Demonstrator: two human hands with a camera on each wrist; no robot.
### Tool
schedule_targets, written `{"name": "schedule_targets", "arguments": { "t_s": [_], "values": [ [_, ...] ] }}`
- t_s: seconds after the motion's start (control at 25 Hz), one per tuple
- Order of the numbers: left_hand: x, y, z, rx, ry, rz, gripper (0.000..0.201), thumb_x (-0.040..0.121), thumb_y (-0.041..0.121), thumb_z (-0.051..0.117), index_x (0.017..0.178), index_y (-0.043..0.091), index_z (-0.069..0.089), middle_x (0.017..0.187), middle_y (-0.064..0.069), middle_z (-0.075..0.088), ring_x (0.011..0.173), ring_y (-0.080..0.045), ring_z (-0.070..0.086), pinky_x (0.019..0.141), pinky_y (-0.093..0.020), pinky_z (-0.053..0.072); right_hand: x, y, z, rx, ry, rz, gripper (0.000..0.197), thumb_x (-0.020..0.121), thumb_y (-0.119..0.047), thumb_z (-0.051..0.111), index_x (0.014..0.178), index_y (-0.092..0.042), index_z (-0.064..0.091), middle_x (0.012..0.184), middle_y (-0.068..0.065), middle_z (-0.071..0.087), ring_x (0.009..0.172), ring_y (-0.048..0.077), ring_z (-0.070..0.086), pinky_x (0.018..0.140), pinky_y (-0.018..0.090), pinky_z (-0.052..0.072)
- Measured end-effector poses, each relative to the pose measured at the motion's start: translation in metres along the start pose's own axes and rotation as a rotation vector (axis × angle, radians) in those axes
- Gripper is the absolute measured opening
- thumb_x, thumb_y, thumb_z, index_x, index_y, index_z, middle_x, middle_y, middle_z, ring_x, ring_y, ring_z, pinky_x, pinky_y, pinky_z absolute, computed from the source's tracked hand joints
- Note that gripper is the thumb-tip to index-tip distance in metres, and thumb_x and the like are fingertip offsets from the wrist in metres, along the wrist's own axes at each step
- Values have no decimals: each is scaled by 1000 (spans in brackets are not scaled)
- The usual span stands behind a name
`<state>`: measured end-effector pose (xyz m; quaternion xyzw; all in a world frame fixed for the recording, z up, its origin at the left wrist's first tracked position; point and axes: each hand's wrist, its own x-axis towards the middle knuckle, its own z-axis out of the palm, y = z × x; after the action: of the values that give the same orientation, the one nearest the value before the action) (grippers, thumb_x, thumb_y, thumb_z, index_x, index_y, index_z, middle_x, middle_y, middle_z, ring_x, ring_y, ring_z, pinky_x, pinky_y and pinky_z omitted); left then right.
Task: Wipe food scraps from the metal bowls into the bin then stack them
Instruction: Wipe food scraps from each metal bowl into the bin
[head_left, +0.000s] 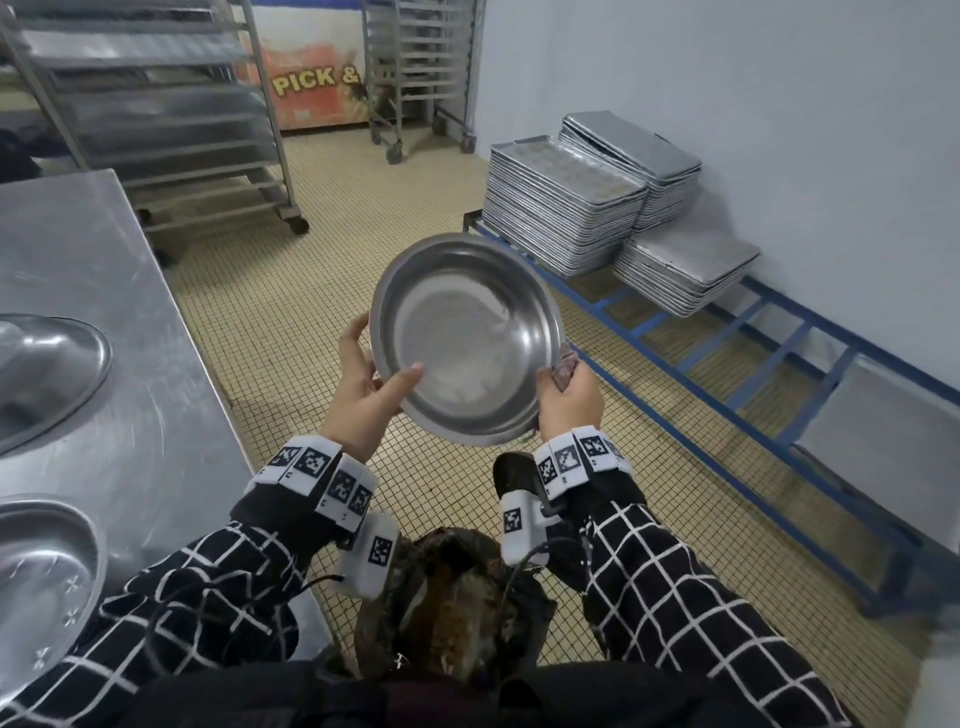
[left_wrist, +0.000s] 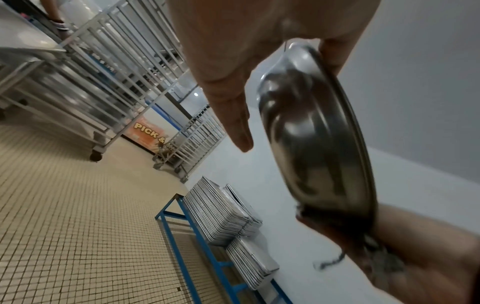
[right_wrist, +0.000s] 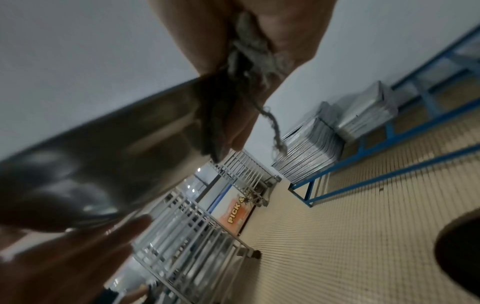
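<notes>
A round metal bowl (head_left: 467, 338) is held up in the air, tilted with its inside facing me, and the inside looks nearly bare. My left hand (head_left: 382, 353) grips its left rim, thumb inside and fingers behind. My right hand (head_left: 563, 387) pinches the right rim, with a grey rag (head_left: 566, 366) bunched under its fingers against the outside. The left wrist view shows the bowl (left_wrist: 311, 133) edge-on. In the right wrist view the rag (right_wrist: 249, 53) trails a loose thread beside the bowl (right_wrist: 103, 154). The bin (head_left: 452, 608), lined with a dark bag holding scraps, stands below my wrists.
A steel table (head_left: 104, 260) on my left carries two more metal bowls (head_left: 47, 374) (head_left: 41, 571). Stacks of baking trays (head_left: 561, 202) sit on a low blue rack (head_left: 727, 364) along the right wall. Wheeled tray racks (head_left: 171, 114) stand farther back on the tiled floor.
</notes>
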<state>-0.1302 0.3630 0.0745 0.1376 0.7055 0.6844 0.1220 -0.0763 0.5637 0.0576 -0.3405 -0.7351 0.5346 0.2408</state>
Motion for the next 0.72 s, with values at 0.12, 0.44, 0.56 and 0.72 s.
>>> {"name": "schedule_targets", "arguments": {
  "t_s": [0.12, 0.44, 0.56, 0.72],
  "values": [
    [-7, 4, 15, 54, 0, -9, 56, 91, 18, 58, 138, 25, 27, 114, 6, 56, 101, -11, 60, 88, -28, 52, -17, -5, 9, 174, 68, 30, 8, 93, -17, 57, 99, -16, 52, 83, -13, 56, 73, 0, 56, 58, 12, 40],
    [4, 3, 2, 76, 195, -94, 47, 102, 26, 35, 147, 18, 26, 104, 5, 58, 83, -2, 56, 57, -5, 44, -31, 8, 1, -101, -121, -50, 14, 96, -31, 51, 97, -18, 54, 92, -3, 60, 84, 10, 61, 66, 17, 49],
    [3, 0, -2, 138, 114, -108, 51, 102, 34, 31, 149, 17, 20, 105, 9, 57, 84, 2, 55, 62, -1, 44, -46, -1, 9, -147, -240, -179, 21, 95, -29, 53, 113, -19, 56, 106, -7, 59, 96, 4, 58, 81, 21, 52],
    [-3, 13, 7, 185, 58, -102, 48, 101, 42, 26, 130, 11, 46, 106, 0, 63, 92, -10, 58, 74, -9, 50, -78, -8, 40, -178, -614, -466, 32, 99, -33, 45, 126, -18, 53, 122, -3, 61, 110, 7, 57, 95, 27, 48]
  ]
}}
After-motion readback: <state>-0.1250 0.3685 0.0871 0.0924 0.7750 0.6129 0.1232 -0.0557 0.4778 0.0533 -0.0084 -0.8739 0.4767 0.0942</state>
